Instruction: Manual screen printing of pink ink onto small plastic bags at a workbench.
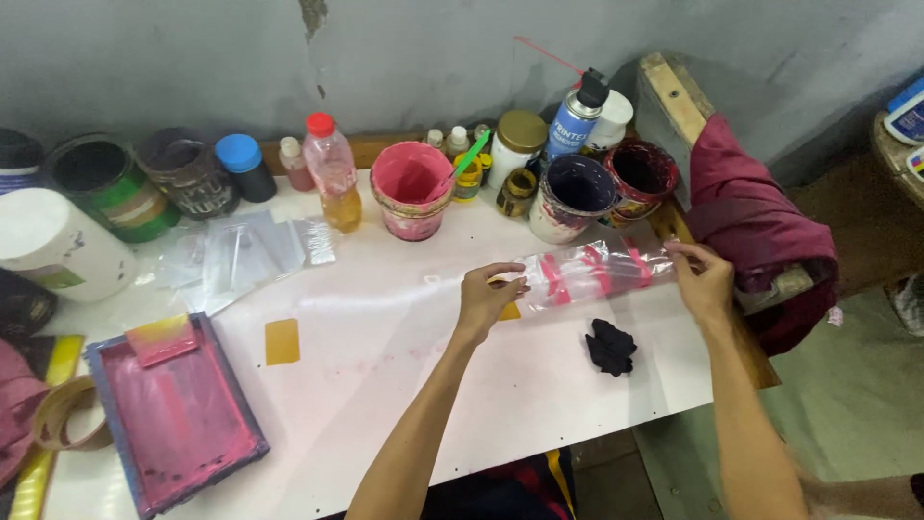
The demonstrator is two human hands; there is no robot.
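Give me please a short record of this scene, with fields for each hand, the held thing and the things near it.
left hand: left hand pinches one end of the bag
right hand: right hand holds the other end
held thing: clear plastic bag with pink marks, stretched between both hands
surface: white table
near: black rag, pink bucket, pink-stained screen frame

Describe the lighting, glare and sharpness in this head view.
Head view: soft, even light, with only faint shadows under the arms; a pale sheen of glare runs across the white table near the clear plastic bag held between the left hand and right hand; focus is fairly sharp throughout; the wide lens bends the table edges slightly.
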